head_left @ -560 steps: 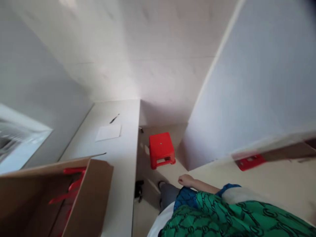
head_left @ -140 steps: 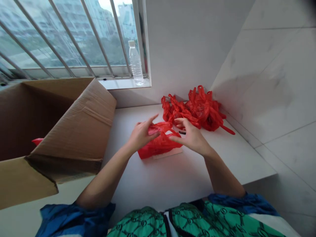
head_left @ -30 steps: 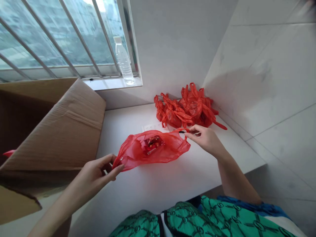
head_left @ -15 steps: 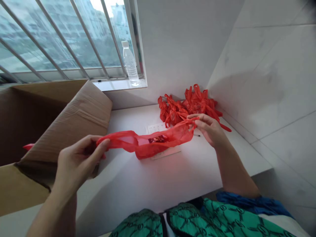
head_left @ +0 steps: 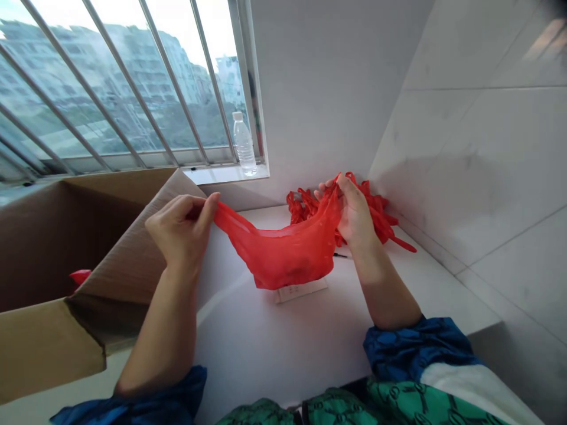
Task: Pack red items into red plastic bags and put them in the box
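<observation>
A thin red plastic bag (head_left: 290, 257) hangs stretched between my hands above the white table. My left hand (head_left: 183, 221) pinches its left handle between thumb and fingers. Its right handle is gripped in my right hand (head_left: 348, 206), higher up and in front of the red bundles. Something dark shows faintly through the bottom of the bag; I cannot make out what it is from here. Partly covered by the bag, a white printed sheet or booklet (head_left: 301, 291) lies on the table.
Several knotted red bags (head_left: 383, 215) are heaped at the back right against the wall. A large open cardboard box (head_left: 124, 248) stands at left with a red item inside. A clear water bottle (head_left: 244, 147) is on the windowsill. A dark pen (head_left: 340, 255) lies on the white table (head_left: 266, 348).
Both hands have risen and come closer together, lifting the bag. It now hangs deeper, and the dark red packet seen inside through its opening is behind the plastic. The view has tilted up.
</observation>
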Action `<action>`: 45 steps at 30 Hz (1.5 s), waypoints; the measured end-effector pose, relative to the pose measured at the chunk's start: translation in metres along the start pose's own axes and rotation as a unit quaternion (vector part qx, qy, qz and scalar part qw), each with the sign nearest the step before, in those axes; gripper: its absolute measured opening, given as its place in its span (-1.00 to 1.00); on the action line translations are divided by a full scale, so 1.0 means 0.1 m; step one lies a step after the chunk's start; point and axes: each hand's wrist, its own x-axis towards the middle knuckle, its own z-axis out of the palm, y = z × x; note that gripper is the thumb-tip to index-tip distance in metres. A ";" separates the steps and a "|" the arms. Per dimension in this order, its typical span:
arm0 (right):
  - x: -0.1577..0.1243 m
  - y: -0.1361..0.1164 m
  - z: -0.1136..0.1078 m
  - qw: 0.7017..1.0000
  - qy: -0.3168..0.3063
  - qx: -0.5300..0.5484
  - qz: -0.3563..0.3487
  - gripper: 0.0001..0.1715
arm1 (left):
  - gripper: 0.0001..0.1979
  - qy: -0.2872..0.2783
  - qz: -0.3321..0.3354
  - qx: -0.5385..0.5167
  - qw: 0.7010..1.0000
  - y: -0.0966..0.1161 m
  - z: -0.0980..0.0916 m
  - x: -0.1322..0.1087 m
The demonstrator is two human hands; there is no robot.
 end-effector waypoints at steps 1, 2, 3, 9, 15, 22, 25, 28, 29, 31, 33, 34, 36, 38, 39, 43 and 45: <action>0.00 0.02 0.00 0.999 -0.002 -0.032 -0.008 -0.63 | -0.72 0.007 0.043 0.049 0.998 0.01 -0.02 0.00; 0.00 0.04 0.01 0.998 -0.009 -0.062 -0.015 -0.60 | -0.73 0.009 0.083 0.086 0.993 0.03 -0.03 0.00; -0.02 0.06 0.03 0.996 -0.022 -0.087 -0.021 -0.57 | -0.74 0.007 0.114 0.109 0.987 0.06 -0.04 0.00; -0.26 0.23 0.29 0.970 -0.165 -0.173 -0.035 -0.31 | -0.66 -0.126 0.119 -0.003 0.985 0.35 0.21 0.02; -0.35 0.44 0.45 0.958 -0.169 -0.208 -0.101 -0.63 | -0.75 -0.260 0.095 -0.226 0.934 0.40 0.52 -0.19; -0.29 0.57 0.31 0.986 -0.115 -0.084 0.084 -0.61 | -0.45 -0.315 -0.131 -0.378 0.861 0.20 0.81 -0.71; -0.27 0.61 0.28 0.991 -0.080 -0.036 0.105 -0.65 | -0.76 -0.388 -0.219 -0.420 0.791 0.13 0.85 -0.74; -0.26 0.62 0.26 0.988 -0.089 0.006 0.129 -0.73 | -0.76 -0.404 -0.313 -0.479 0.714 0.05 0.87 -0.70; -0.26 0.62 0.26 0.985 -0.106 0.006 0.136 -0.75 | -0.77 -0.403 -0.339 -0.495 0.691 0.03 0.87 -0.69; -0.26 0.59 0.24 0.979 -0.152 -0.026 0.130 -0.78 | -0.80 -0.398 -0.383 -0.518 0.654 0.00 0.88 -0.68; -0.28 0.53 0.21 0.968 -0.210 -0.105 0.089 -0.82 | -0.81 -0.394 -0.410 -0.531 0.628 -0.02 0.87 -0.68; -0.29 0.50 0.19 0.957 -0.236 -0.156 0.059 -0.84 | -0.80 -0.394 -0.415 -0.534 0.622 -0.03 0.87 -0.67; -0.30 0.44 0.16 0.929 -0.266 -0.256 -0.008 -0.89 | -0.75 -0.398 -0.422 -0.528 0.620 -0.04 0.86 -0.67; -0.32 0.40 0.14 0.900 -0.272 -0.332 -0.070 -0.86 | -0.69 -0.404 -0.428 -0.520 0.619 -0.06 0.85 -0.67; -0.33 0.39 0.14 0.887 -0.272 -0.361 -0.098 -0.83 | -0.67 -0.407 -0.432 -0.519 0.615 -0.07 0.84 -0.67; -0.36 0.37 0.14 0.830 -0.279 -0.448 -0.181 -0.75 | -0.65 -0.402 -0.427 -0.540 0.604 -0.08 0.82 -0.65; -0.37 0.36 0.14 0.817 -0.281 -0.460 -0.205 -0.73 | -0.70 -0.385 -0.425 -0.546 0.611 -0.08 0.82 -0.65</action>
